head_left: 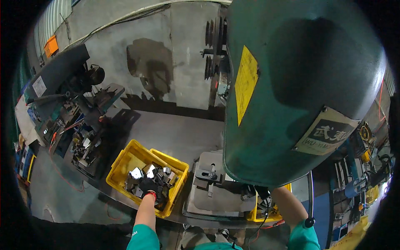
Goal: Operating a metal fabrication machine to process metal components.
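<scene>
My left hand [148, 186], in a dark glove with a red band at the wrist, reaches down into a yellow plastic bin [116, 171]. Its fingers are lost among the grey metal pieces [151, 171] heaped there, so their grip does not show. On the right, my right hand [262, 192], also gloved, is mostly covered by the green drill press head [275, 141]. It is beside the machine's grey metal base [216, 204], above a second yellow bin [273, 216] with more metal parts. What it holds, if anything, is hidden.
A clamp-like fixture with a bolt [212, 173] sits on the machine base. A lever with a black knob [309, 222] hangs by my right arm. Another dark machine [87, 83] stands at the far left, with metal pieces around it. A grey wall [189, 54] rises behind the bench.
</scene>
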`<control>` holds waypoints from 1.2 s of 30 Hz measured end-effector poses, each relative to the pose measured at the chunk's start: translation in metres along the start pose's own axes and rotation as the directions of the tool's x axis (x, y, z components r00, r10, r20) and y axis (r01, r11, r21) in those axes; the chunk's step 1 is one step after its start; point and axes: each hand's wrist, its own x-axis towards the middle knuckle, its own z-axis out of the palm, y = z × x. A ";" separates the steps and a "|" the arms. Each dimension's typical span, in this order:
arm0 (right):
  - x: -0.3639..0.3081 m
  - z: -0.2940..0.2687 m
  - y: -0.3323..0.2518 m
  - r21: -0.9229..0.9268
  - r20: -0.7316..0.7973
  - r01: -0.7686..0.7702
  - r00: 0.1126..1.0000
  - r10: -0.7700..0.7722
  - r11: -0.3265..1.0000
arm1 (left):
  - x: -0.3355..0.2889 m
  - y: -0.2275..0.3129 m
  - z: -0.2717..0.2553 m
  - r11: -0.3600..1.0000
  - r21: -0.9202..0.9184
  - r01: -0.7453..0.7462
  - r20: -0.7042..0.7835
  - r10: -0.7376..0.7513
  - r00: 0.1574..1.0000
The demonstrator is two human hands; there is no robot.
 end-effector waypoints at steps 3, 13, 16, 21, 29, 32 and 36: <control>-0.002 -0.001 0.000 -0.001 0.002 -0.014 1.000 0.014 1.000 | 0.011 -0.005 -0.008 0.986 -0.152 -0.073 0.276 0.113 0.955; 0.000 -0.015 -0.002 -0.016 -0.014 -0.005 1.000 0.005 1.000 | 0.006 -0.036 -0.001 0.924 -0.316 -0.215 0.025 0.235 0.972; 0.002 -0.028 -0.012 -0.031 -0.040 0.040 0.998 -0.042 0.999 | 0.002 -0.063 -0.014 0.763 -0.534 -0.364 0.032 0.449 0.893; -0.022 -0.075 -0.063 -0.258 -0.193 0.171 0.955 -0.224 0.951 | -0.088 -0.086 -0.142 -0.327 -0.849 0.415 0.196 0.535 0.822; -0.121 -0.081 -0.076 0.991 0.010 0.028 0.959 0.283 -0.129 | -0.139 -0.092 -0.128 -0.389 -0.910 0.143 -0.005 0.356 0.934; -0.151 -0.082 -0.080 0.970 0.092 -0.024 0.956 0.277 -0.242 | -0.156 -0.073 -0.174 -0.605 -0.738 0.299 0.064 0.379 0.923; -0.184 -0.081 -0.091 0.958 0.067 0.061 0.901 0.428 -0.279 | -0.168 -0.059 -0.191 -0.580 -0.753 0.310 -0.001 0.473 0.881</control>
